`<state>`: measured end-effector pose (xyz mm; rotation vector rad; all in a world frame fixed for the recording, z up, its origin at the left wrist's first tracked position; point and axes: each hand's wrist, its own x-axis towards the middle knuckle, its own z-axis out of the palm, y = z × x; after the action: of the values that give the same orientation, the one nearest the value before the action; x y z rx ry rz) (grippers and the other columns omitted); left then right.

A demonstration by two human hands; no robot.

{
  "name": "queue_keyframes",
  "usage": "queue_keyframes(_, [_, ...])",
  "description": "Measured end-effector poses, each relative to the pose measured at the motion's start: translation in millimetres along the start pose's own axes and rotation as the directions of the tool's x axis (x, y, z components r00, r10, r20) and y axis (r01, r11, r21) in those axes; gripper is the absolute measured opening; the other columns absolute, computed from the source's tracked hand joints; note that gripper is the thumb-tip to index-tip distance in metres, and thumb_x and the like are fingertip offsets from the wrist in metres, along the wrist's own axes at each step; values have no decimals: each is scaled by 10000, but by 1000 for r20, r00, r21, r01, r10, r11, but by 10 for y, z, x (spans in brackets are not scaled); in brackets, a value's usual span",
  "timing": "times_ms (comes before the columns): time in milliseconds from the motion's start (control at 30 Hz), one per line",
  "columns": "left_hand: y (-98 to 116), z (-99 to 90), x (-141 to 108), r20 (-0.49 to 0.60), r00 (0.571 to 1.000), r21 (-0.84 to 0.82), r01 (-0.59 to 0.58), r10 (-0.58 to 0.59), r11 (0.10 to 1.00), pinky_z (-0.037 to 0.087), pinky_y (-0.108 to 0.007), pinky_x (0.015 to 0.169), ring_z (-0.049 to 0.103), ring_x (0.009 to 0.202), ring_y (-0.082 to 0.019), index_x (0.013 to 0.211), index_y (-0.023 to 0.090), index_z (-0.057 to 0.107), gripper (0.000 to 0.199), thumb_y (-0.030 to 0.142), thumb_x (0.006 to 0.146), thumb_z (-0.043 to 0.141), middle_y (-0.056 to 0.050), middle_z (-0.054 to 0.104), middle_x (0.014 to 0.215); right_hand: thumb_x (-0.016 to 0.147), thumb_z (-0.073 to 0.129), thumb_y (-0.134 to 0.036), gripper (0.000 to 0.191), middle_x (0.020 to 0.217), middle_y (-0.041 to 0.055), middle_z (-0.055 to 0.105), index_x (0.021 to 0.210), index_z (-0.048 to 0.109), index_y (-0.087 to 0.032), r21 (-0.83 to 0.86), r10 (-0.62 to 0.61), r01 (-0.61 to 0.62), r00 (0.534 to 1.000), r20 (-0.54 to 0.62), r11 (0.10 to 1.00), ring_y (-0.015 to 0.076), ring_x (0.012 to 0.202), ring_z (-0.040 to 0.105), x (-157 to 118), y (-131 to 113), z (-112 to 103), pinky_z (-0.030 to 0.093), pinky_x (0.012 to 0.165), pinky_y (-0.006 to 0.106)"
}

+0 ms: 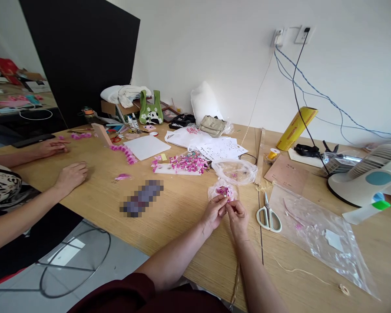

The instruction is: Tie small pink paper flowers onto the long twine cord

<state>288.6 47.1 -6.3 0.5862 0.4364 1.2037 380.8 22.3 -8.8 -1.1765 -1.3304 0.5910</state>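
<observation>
My left hand (214,211) and my right hand (238,218) meet above the table near its front edge, thumbs and forefingers pinched close together. Between the fingertips shows a tiny pink-and-white flower piece (226,197), its far side hidden by the fingers. The left fingers hold it; what the right fingertips pinch is too small to make out. Just beyond them, a clear plastic bag (211,192) lies open around dark pink petals (223,190). White-handled scissors (269,218) lie to the right of my right hand, not touched.
Pink flower strands (189,164) lie on white foam beyond my hands. A flat plastic bag (329,234), a fan (361,174) and a yellow roll (297,128) are at right. A co-worker's hand (72,176) rests on the table at left. Cords hang by the wall.
</observation>
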Motion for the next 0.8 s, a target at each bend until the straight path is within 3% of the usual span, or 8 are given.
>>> queue_keyframes(233, [16,-2,-5,14,1000,-1,23,-23,1000,172,-141,346,282,362,34,718,100,599,242,274,619,736,16,562,626,772,555,-340,198,599,-21,533,648,571,-187,32,-3,1,999,44,999,127,590,488,22,-31,-47,403,599,260])
queue_keyframes(433, [76,21,-4,-26,1000,-29,7,-8,1000,356,-133,485,495,540,-24,698,108,626,199,221,594,752,-21,612,693,743,590,-316,157,651,-6,559,651,620,-193,-27,-5,7,998,64,1000,137,633,504,56,14,-135,395,622,264])
queue_keyframes(533, [115,33,-8,-42,998,64,-44,46,997,386,-166,532,526,567,-55,694,110,641,197,248,601,746,-30,620,669,739,587,-316,143,664,1,568,689,624,-187,-59,12,-10,1000,28,998,139,628,501,92,65,-177,397,606,268])
queue_keyframes(633, [133,47,-21,-20,994,201,-98,104,975,385,-190,544,525,561,-75,715,109,657,217,294,626,725,-32,612,620,747,581,-328,197,730,12,584,879,615,-185,-44,25,-26,1000,-15,999,136,633,509,128,8,-221,417,600,271])
queue_keyframes(733, [111,50,-23,3,989,317,-139,145,938,378,-208,542,508,542,-84,712,112,664,234,327,633,711,-19,588,576,745,594,-329,322,816,24,592,1042,575,-205,-31,-14,16,999,42,999,132,641,521,146,-170,-251,430,586,267])
queue_keyframes(800, [79,40,-14,16,985,359,-168,174,918,371,-215,531,494,526,-86,698,117,664,239,339,624,712,-8,570,556,742,600,-319,292,830,25,593,1014,593,-214,-95,-58,66,994,87,993,127,628,521,146,-298,-254,424,567,262])
